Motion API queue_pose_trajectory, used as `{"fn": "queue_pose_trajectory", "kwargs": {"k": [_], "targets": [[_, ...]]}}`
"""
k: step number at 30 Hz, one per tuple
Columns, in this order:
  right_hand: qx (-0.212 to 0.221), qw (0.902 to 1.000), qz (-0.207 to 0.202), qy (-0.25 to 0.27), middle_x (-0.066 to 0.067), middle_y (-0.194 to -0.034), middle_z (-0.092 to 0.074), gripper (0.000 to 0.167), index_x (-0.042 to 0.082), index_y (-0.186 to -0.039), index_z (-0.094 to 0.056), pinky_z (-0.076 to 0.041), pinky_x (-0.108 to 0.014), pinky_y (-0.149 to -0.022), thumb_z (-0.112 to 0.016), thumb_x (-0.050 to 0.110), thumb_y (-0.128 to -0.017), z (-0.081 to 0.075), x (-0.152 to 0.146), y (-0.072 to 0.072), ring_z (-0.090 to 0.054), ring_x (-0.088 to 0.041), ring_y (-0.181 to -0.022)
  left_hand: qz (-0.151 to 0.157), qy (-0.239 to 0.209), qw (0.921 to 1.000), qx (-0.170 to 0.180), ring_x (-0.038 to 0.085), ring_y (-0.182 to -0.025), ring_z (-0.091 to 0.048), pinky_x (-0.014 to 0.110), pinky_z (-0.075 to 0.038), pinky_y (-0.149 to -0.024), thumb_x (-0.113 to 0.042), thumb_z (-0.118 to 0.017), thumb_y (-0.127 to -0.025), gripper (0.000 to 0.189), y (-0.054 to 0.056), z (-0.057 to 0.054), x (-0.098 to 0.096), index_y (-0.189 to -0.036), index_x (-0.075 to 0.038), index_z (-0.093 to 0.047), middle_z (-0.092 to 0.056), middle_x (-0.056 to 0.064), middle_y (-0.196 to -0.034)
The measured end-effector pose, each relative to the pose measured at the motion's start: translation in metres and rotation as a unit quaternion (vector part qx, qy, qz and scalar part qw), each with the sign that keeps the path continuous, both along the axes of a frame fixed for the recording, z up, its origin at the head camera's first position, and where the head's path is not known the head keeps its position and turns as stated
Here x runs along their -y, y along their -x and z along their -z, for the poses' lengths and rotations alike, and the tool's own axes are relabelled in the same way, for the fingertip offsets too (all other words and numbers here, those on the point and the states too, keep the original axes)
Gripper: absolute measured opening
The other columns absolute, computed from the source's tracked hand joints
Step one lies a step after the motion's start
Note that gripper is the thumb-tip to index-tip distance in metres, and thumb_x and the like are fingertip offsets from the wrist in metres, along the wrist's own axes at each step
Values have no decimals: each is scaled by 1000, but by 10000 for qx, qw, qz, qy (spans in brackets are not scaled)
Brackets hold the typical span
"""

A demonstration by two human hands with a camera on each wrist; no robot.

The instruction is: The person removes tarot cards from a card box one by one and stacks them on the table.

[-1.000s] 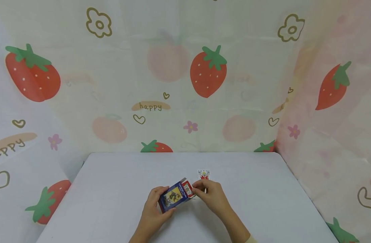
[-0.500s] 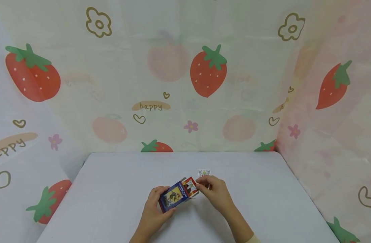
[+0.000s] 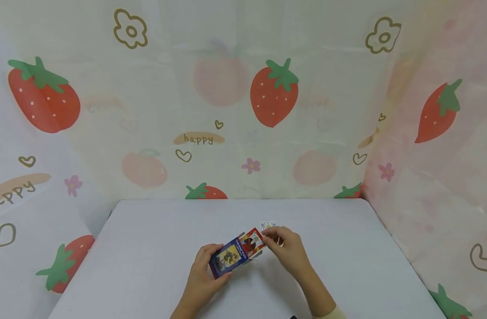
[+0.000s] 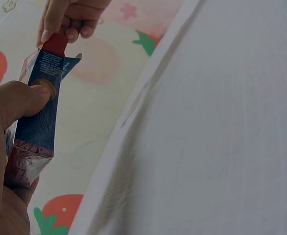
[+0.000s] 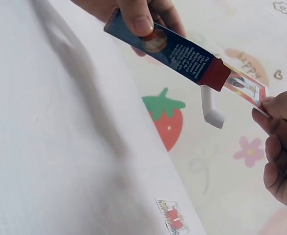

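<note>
My left hand (image 3: 203,277) grips a dark blue card box (image 3: 229,258), tilted up toward the right, with its end flap folded out. In the left wrist view the thumb presses the narrow side of the box (image 4: 40,115). A red-bordered picture card (image 3: 252,243) sticks partway out of the box's open end. Thumb and forefinger of my right hand (image 3: 289,252) pinch the card's outer end; the right wrist view shows this pinch on the card (image 5: 246,88) closely. Behind the right hand, a white-bordered card (image 3: 268,225) lies on the table, partly covered by that hand in the head view.
A white cloth covers the table (image 3: 164,230). Along its back edge stands a pale curtain (image 3: 327,110) printed with strawberries, and more of it hangs at both sides. A small dark object (image 3: 293,317) shows at the bottom edge of the head view.
My right hand has drawn the red-bordered card further out of the box, up and to the right. The left hand and box have stayed nearly in place.
</note>
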State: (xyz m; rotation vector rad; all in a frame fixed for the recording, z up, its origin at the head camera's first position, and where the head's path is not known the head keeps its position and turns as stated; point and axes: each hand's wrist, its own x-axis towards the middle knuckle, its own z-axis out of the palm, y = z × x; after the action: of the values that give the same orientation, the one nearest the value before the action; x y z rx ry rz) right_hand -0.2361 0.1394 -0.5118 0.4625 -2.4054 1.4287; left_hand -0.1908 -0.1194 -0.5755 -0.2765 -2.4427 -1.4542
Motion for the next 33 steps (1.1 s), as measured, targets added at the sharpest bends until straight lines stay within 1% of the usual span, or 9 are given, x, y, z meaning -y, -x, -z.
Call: {"fn": "queue_pose_trajectory", "kwargs": {"k": [2,7,12,17,19,23,26,33], "targets": [[-57,10000,13,30,12,-82,-69,12,19,-99,-78,-49,-23,-68,-80,13,-89,-1,-1,1,-56,-9,-75,15,-2,10000,15,7,-122,-52,45,-47,-109,-15,-95,-70,78,0,0,0,-139,-22,-58,-52,-11,-134],[-214,9997,43,116,9,-84,-70,11,17,-99,-78,-49,-23,-67,-80,13,-89,-1,-3,4,-57,-9,-76,38,9,10000,-12,8,-124,-52,47,-46,-110,-16,-95,-71,77,2,0,-1,-139,-22,-58,-52,-11,-134],[-216,9996,58,174,7,-88,-72,12,17,-99,-78,-49,-23,-67,-80,13,-89,0,-6,7,-58,-9,-77,80,-35,10000,-33,9,-124,-53,49,-46,-111,-17,-95,-71,77,3,1,-1,-139,-19,-59,-53,-11,-133],[-232,9996,84,143,5,-91,-72,11,17,-101,-78,-50,-24,-69,-79,13,-90,-5,-12,7,-58,-9,-78,65,34,9999,-124,9,-123,-53,48,-47,-109,-20,-95,-71,76,3,4,0,-136,-28,-58,-52,-12,-133],[-208,9996,102,140,6,-91,-72,11,17,-101,-78,-50,-24,-70,-78,14,-91,-8,-14,7,-58,-10,-79,61,41,9999,-141,8,-123,-54,47,-47,-109,-20,-95,-71,76,3,4,1,-136,-29,-58,-52,-12,-133],[-123,9998,100,107,7,-91,-71,10,18,-102,-78,-50,-24,-71,-78,16,-92,-13,-19,9,-57,-11,-80,55,-6,9999,-146,9,-123,-54,48,-47,-109,-19,-95,-70,77,2,4,1,-138,-21,-59,-53,-12,-133],[-119,9999,71,47,7,-91,-71,10,18,-101,-78,-50,-24,-71,-78,16,-92,-17,-21,12,-57,-11,-80,35,5,10000,-89,10,-123,-53,49,-46,-109,-18,-95,-70,78,2,4,1,-139,-18,-59,-53,-11,-133],[-211,9998,28,-42,5,-89,-71,10,16,-101,-78,-49,-24,-71,-78,15,-91,-22,-24,18,-56,-11,-79,15,-50,10000,26,9,-123,-52,49,-46,-110,-21,-95,-71,76,3,3,2,-139,-19,-59,-52,-13,-133]]}}
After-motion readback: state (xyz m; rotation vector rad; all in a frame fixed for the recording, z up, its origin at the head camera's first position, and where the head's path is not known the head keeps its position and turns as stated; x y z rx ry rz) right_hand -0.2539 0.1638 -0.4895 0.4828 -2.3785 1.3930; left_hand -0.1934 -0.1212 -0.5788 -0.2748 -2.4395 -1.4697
